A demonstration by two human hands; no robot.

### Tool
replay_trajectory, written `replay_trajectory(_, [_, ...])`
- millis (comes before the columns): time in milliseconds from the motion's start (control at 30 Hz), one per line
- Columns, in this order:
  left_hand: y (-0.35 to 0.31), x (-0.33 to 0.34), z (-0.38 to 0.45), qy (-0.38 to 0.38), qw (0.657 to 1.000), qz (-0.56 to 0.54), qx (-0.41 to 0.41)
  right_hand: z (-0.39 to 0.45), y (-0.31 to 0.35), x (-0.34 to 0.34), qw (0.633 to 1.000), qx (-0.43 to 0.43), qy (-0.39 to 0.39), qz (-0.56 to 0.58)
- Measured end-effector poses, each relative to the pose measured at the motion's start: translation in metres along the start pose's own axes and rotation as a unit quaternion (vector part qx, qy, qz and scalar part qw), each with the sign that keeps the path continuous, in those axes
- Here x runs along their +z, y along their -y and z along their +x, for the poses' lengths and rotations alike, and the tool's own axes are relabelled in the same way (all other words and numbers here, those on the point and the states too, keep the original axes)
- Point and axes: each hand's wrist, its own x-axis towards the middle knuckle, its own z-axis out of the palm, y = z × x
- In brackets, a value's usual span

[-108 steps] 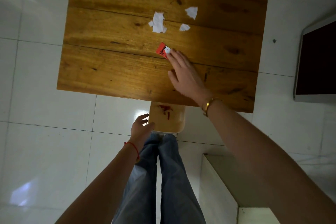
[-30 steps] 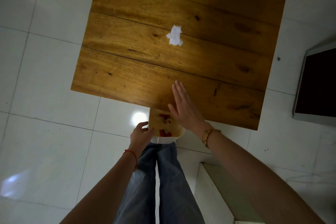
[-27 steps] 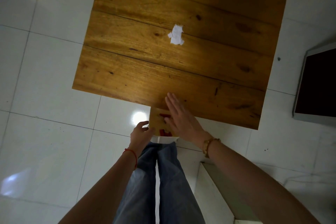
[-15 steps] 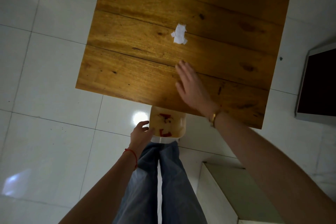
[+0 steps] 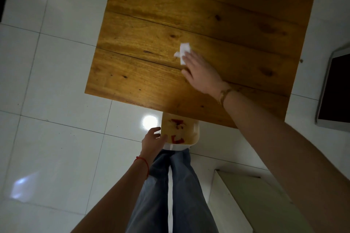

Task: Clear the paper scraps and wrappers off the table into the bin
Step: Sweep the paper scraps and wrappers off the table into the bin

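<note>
Head view, looking down on a wooden desk (image 5: 151,24) above a white tiled floor (image 5: 47,100). One white paper scrap (image 5: 183,51) lies near the middle of the desk; no other scrap or wrapper is visible on the boards. The right hand (image 5: 200,73) lies flat and released, fingers (image 5: 189,58) extended, with the fingertips overlapping the scrap's right and near edge; whether they press on it cannot be told, and nothing is gripped. The scrap thus sits just beyond and slightly left of the fingertips, its long axis running roughly near to far with a small tab jutting left.

The bin (image 5: 197,134), a pale tub already holding red wrapper pieces, is held just below the desk's near edge, partly tucked under it, almost directly nearer than the scrap. The left hand (image 5: 153,142) is clenched on the bin's left rim and steadies it.

The right hand is the nearer of the two to the scrap, and the left is occupied. The coming move probably turns on this alignment: a drag of the scrap toward the near edge, bearing a little left, would bring it over the bin's opening. Light paper may slip from under the fingers.
</note>
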Motion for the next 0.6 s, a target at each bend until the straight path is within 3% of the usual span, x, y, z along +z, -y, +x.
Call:
replay_trajectory(333, [0.012, -0.003, -0.02, -0.013, 1.0, 0.011, -0.014, -0.171, 0.065, 0.093, 0.989, -0.104, 0.083, 0.068])
replay_trajectory(467, [0.022, -0.004, -0.037, -0.019, 1.0, 0.008, -0.019, -0.204, 0.079, 0.095, 0.988, -0.015, 0.036, 0.147])
replay_trajectory(600, [0.031, -0.008, -0.065, -0.028, 1.0, -0.003, -0.012, -0.228, 0.087, 0.083, 0.954, 0.171, -0.032, 0.244])
